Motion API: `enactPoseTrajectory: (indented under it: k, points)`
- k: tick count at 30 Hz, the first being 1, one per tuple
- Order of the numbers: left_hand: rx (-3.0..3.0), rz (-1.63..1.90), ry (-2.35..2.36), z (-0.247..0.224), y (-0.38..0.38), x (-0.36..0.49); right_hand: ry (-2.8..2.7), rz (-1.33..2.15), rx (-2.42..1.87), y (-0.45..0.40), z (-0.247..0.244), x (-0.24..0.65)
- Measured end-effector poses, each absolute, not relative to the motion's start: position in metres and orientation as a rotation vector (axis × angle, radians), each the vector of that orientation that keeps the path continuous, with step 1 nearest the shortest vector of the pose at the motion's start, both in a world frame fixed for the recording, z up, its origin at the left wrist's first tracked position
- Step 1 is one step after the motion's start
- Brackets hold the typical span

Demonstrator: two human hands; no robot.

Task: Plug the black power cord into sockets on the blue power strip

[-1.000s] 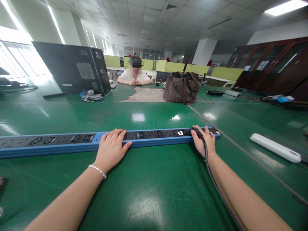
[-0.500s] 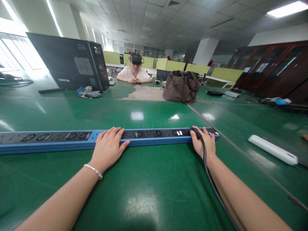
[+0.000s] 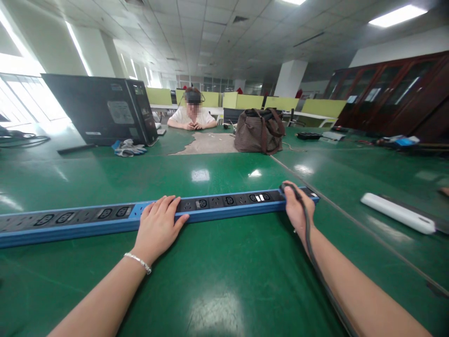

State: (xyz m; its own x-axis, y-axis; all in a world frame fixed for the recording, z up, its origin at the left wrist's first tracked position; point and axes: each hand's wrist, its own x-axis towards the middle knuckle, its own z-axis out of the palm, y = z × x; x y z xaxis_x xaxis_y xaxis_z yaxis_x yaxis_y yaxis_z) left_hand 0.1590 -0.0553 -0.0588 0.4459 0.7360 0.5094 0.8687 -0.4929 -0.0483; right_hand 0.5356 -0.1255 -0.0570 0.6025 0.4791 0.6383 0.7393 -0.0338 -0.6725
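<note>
A long blue power strip (image 3: 220, 213) with black sockets lies across the green table (image 3: 210, 262). My left hand (image 3: 159, 217) grips it left of the middle, fingers draped over the top to the far edge and the thumb against the near side. Near the strip's right end, my right hand (image 3: 300, 206) is closed around a black plug (image 3: 282, 188), thumb on top. The plug's cable (image 3: 308, 243) runs down along my right forearm. The fingers hide the plug's front, so I cannot tell whether it sits in a socket.
A white bar-shaped device (image 3: 398, 213) lies at the right. Farther back are a black computer case (image 3: 101, 110), work gloves (image 3: 128, 148) and a brown bag (image 3: 259, 132). Across the table a person (image 3: 192, 114) sits with both hands together.
My right hand has turned, its thumb now on top of the plug, and the cable has shifted with it. My left hand stays on the strip. The view has tilted up slightly.
</note>
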Motion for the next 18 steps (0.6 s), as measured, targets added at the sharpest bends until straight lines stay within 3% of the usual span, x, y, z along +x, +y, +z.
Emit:
enactPoseTrajectory:
  k: [3,18]
  points:
    - [-2.406,-0.628,-1.368,-0.059,-0.055,0.159,-0.832,-0.293,-1.53,-0.126,-0.055,0.55]
    - [-2.417,-0.667,-1.37,-0.06,-0.055,0.159,-1.091,-0.215,-1.849,-0.133,-0.052,0.569]
